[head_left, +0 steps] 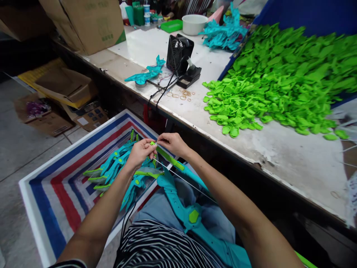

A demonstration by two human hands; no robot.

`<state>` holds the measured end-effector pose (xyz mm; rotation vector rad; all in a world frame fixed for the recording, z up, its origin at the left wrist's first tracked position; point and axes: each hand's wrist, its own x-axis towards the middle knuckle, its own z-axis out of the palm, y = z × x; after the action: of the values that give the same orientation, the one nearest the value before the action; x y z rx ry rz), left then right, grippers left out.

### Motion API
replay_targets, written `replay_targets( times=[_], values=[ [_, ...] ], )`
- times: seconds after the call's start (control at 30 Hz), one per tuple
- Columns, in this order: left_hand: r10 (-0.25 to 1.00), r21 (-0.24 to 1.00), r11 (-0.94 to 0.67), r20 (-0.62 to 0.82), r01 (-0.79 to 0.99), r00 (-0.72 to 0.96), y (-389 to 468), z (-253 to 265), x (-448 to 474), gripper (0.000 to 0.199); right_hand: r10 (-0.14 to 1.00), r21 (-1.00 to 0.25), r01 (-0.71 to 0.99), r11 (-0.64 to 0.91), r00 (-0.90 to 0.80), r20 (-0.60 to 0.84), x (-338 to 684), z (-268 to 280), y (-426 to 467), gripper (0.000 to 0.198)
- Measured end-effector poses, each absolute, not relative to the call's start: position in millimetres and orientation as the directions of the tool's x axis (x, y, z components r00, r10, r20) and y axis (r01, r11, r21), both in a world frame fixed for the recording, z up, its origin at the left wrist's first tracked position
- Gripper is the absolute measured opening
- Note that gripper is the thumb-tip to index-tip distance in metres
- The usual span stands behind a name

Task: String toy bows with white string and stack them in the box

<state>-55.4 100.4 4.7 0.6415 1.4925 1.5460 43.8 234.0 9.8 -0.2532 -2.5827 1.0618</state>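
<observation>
My left hand pinches a small bright green plastic piece between thumb and fingertips. Fingertips closed, my right hand meets it at the white string, whose end appears to be at the green piece; the exact grip is too small to see clearly. Below both hands, a teal and green toy bow lies across my lap, with the string running alongside it. Several similar teal and green bows are heaped beside my left forearm, inside a white-rimmed bin lined with striped sheeting.
On the workbench are a heap of green plastic parts, a small black fan, a soldering iron stand, rubber bands and teal parts. A large cardboard box stands at the bench's left end; more boxes sit below.
</observation>
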Motion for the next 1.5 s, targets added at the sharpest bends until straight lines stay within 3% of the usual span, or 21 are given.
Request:
replay_targets(
  times=[0.1, 0.17, 0.27, 0.33, 0.37, 0.43, 0.5, 0.6, 0.67, 0.73, 0.8, 1.03, 1.23, 1.4, 1.5],
  values=[
    [0.819, 0.979, 0.195, -0.191, -0.052, -0.541, 101.1, 3.1, -55.5, 0.032, 0.258, -0.623, 0.043, 0.781, -0.931, 0.258, 46.4, 12.5, 233.3, 0.012],
    [0.769, 0.959, 0.217, -0.053, 0.182, -0.637, 101.4, 3.2, -50.1, 0.018, 0.301, -0.597, 0.079, 0.798, -0.911, 0.283, 46.4, 15.5, 244.0, 0.012],
    [0.695, 0.913, 0.129, 0.196, 0.388, -0.692, 100.5, 5.7, -34.2, 0.001, 0.621, -0.652, 0.304, 0.695, -0.71, 0.332, 46.7, 22.5, 274.3, 0.013],
    [0.711, 0.927, 0.027, 0.245, 0.374, -0.659, 100.8, 8.5, -24.6, 0.012, 0.824, -0.734, 0.418, 0.535, -0.449, 0.346, 48.6, 27.9, 287.3, 0.015],
    [0.731, 0.94, -0.008, 0.237, 0.34, -0.64, 102.1, 10.0, -22.0, 0.013, 0.862, -0.77, 0.409, 0.49, -0.362, 0.355, 49.9, 29.9, 286.9, 0.015],
    [0.766, 0.979, -0.027, 0.149, 0.2, -0.625, 107.4, 13.2, -22.8, 0.01, 0.827, -0.798, 0.283, 0.532, -0.376, 0.418, 52.7, 30.3, 269.7, 0.015],
    [0.777, 0.998, -0.022, -0.02, -0.059, -0.63, 114.9, 15.9, -30.1, 0.011, 0.696, -0.769, 0.101, 0.632, -0.511, 0.504, 55.6, 24.5, 237.8, 0.015],
    [0.732, 0.938, -0.039, -0.207, -0.343, -0.649, 122.7, 19.1, -44.1, 0.021, 0.605, -0.768, -0.005, 0.641, -0.612, 0.509, 59.6, 7.7, 193.8, 0.014],
    [0.67, 0.967, -0.019, -0.176, -0.254, -0.721, 122.7, 21.4, -49.6, 0.016, 0.646, -0.821, 0.007, 0.571, -0.621, 0.444, 60.6, -3.0, 180.5, 0.013],
    [0.628, 0.999, 0.023, -0.048, -0.043, -0.777, 120.0, 24.3, -49.6, 0.01, 0.694, -0.871, 0.01, 0.491, -0.609, 0.384, 59.3, -8.8, 178.7, 0.012],
    [0.628, 0.998, 0.023, 0.028, 0.054, -0.778, 117.9, 27.3, -44.8, 0.008, 0.735, -0.901, -0.002, 0.433, -0.578, 0.354, 56.0, -8.8, 181.7, 0.012],
    [0.722, 0.923, -0.019, -0.254, -0.385, -0.643, 122.7, 35.2, -32.3, 0.02, 0.854, -0.935, -0.071, 0.348, -0.389, 0.347, 45.3, 9.8, 184.3, 0.013],
    [0.776, 0.89, 0.047, -0.318, -0.454, -0.544, 121.0, 44.5, -40.5, 0.023, 0.771, -0.89, -0.137, 0.434, -0.454, 0.446, 46.4, 11.0, 188.3, 0.017],
    [0.722, 0.886, 0.065, -0.36, -0.46, -0.591, 128.5, 48.3, -33.8, 0.016, 0.741, -0.893, -0.128, 0.431, -0.514, 0.432, 49.0, 9.8, 191.8, 0.025],
    [0.699, 0.875, 0.021, -0.359, -0.484, -0.618, 131.7, 47.4, -31.6, 0.014, 0.7, -0.849, -0.123, 0.513, -0.513, 0.497, 51.7, 12.7, 195.6, 0.02]
  ],
)
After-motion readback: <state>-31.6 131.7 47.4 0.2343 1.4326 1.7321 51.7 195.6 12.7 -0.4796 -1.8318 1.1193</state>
